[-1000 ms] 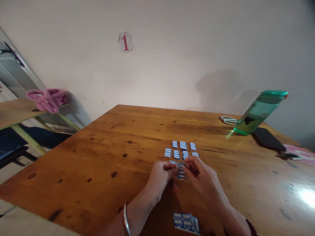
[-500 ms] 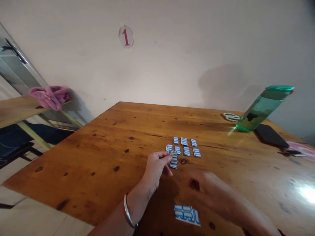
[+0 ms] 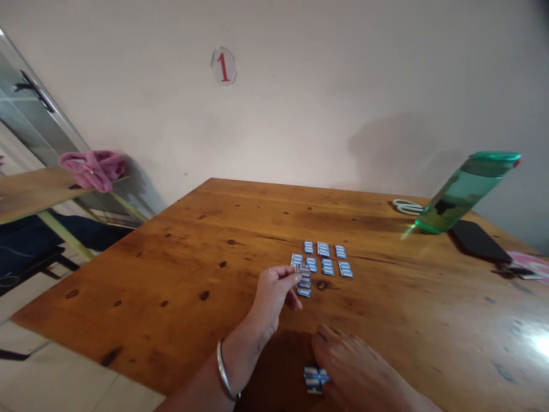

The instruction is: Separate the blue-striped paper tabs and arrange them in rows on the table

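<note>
My left hand (image 3: 274, 292) pinches a small blue-and-white card (image 3: 303, 276) between thumb and fingers, above the table. A silver bangle (image 3: 223, 371) is on that wrist. Just beyond the fingertips lie two short rows of similar small cards, among them one at the right end (image 3: 345, 269) and one in the back row (image 3: 323, 249). Near the table's front, my right hand (image 3: 349, 355) lies over a flat group of blue-and-white cards (image 3: 314, 379) and covers its right part. The fingertips of that hand are hidden beneath it, so its grip does not show.
On the wooden table (image 3: 184, 246), a green bottle (image 3: 467, 191) leans at the back right, near a pale looped cable (image 3: 407, 207) and a black flat device (image 3: 480, 241). A pink cloth (image 3: 94, 170) lies on another table at the left. A wall stands behind.
My right hand has moved down and left, from above the table onto the front group of cards. My left hand keeps its pinch. The view has shifted slightly.
</note>
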Demonstrator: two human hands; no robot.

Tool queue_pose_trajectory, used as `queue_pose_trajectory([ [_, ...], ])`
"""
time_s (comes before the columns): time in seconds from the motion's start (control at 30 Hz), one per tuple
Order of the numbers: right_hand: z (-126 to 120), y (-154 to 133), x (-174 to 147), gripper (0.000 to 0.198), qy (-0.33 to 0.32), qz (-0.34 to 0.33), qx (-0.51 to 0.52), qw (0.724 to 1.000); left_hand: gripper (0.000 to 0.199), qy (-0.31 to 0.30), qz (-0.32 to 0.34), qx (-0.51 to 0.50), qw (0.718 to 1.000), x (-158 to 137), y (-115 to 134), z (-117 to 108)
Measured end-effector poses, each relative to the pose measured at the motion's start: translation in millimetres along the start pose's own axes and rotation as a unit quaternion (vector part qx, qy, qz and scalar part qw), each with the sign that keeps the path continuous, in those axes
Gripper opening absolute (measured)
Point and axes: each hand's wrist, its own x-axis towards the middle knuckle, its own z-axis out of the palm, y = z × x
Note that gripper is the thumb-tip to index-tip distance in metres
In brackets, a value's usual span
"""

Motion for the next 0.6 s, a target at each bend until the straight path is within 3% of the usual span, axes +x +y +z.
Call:
queue_pose_trajectory([
  [0.3,-4.3,7.2,11.0,0.028,-0.036,0.018,0.084,0.996,0.025,0.004,-0.007,0.007,1.0,0.1,-1.3,1.1],
  [0.4,-9.9,13.3,14.9,0.017,-0.002,0.038,0.156,0.987,0.025,0.003,-0.007,0.01,1.0,0.2,-1.3,1.0],
  [0.5,-12.1,20.6,20.8,0.024,0.055,0.076,0.318,0.943,0.023,0.006,0.007,0.016,1.0,0.0,-1.2,0.6],
  [0.6,-9.8,27.3,27.9,0.029,0.09,0.122,0.497,0.854,0.019,0.007,0.016,0.018,1.0,-0.6,-0.7,0.8],
])
